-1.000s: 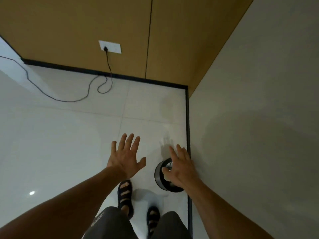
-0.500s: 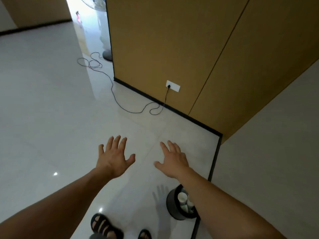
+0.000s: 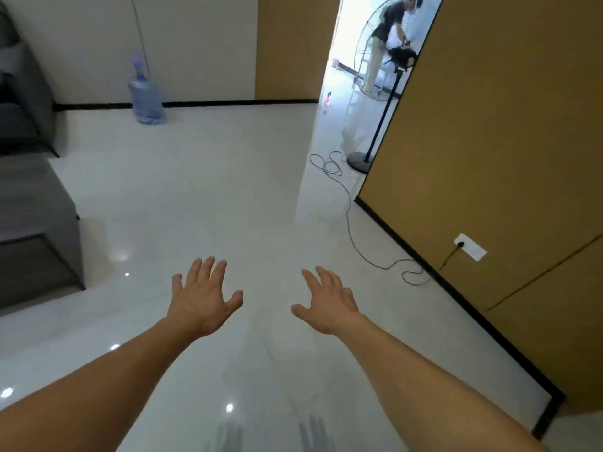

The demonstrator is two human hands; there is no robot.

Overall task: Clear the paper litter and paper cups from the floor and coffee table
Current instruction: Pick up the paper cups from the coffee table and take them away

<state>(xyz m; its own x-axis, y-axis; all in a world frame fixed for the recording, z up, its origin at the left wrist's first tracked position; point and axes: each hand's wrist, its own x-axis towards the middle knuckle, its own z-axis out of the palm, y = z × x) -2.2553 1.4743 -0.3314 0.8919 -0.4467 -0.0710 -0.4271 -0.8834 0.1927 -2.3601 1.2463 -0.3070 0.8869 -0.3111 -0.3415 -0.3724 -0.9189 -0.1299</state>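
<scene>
Floor (image 3: 195, 190), glossy white tile, took up most of the head view; no paper litter or cups could be seen on the part in frame, so no axis or heading could be given for them. Left hand (image 3: 202, 298) was spread wide, palm down, fingers apart, holding nothing and touching nothing, above the tile. Right hand (image 3: 329, 301) the same: wide open, empty, thumb turned inward toward the left one, the two well apart. Grey sofa (image 3: 29, 197) sat at the left edge. Water jug (image 3: 146, 97) stood upright against the far wall. Black cable (image 3: 352, 230) ran along the tile from a wall socket (image 3: 470, 251) on the wood panel toward a standing fan (image 3: 381, 102) in the doorway.
</scene>
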